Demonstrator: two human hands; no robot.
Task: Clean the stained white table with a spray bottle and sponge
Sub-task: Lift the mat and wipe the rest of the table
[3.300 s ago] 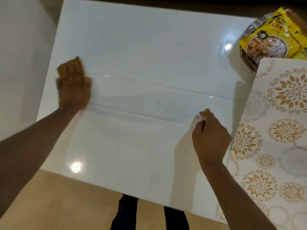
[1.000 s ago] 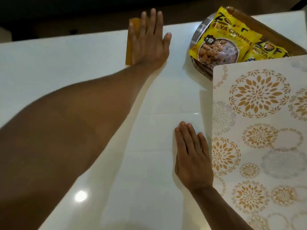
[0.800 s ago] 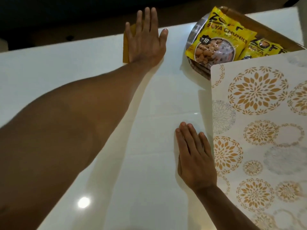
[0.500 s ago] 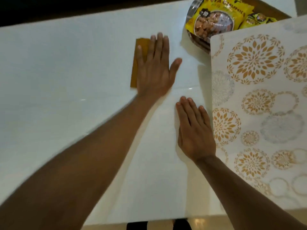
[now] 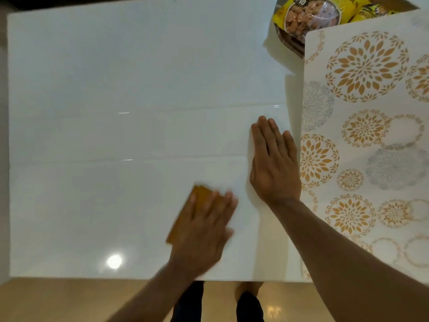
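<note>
Wiping looks nearly done: your flat left hand [image 5: 204, 231] presses the sponge [image 5: 178, 225], your right hand [image 5: 274, 166] rests flat, and the table [image 5: 116, 77] shows no stains.

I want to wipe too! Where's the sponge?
Head view: the sponge sits under the left hand on the white table, near its front edge, left of the right hand.

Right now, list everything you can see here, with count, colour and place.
table: one, white, fills view
sponge: one, orange-brown, near edge
patterned mat: one, white with gold and grey florals, right side
snack packets: two, yellow, far right corner
round tray: one, dark metallic, under packets
floor: tan, below near edge
legs: two, dark trousers, below table edge
left hand: one, flat on sponge
right hand: one, flat on table beside mat
</note>
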